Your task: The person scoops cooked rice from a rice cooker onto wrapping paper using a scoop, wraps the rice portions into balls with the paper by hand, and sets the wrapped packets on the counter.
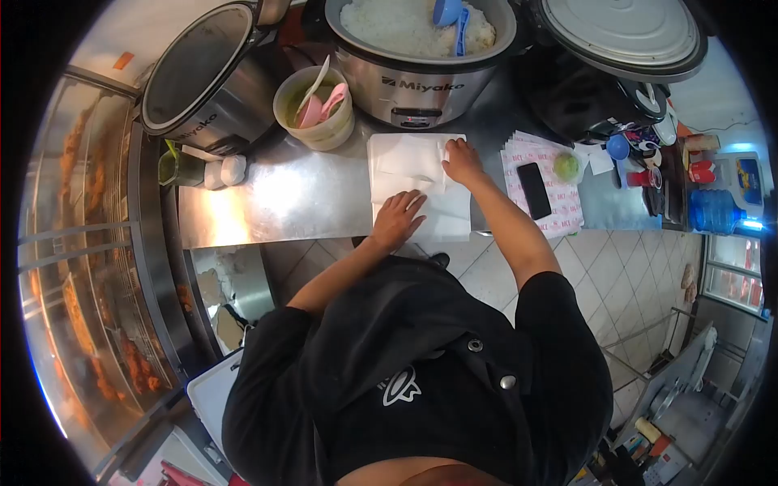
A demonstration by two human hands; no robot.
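Observation:
A folded sheet of white paper (412, 168) lies on a larger white sheet (447, 217) at the front edge of the steel counter. My left hand (395, 221) rests on the near left part of the paper, its fingers stretched out and slightly bent. At the paper's right side, my right hand (463, 162) has its fingers curled over the folded edge. Whether anything is wrapped inside the folds cannot be seen.
Behind the paper stands a cooker full of rice (397, 26) with a blue scoop (461, 32). A tub with spoons (324, 130) is to its left. On the right, a phone (534, 191) lies on printed papers (567, 212). A glass display case (89, 243) borders the left.

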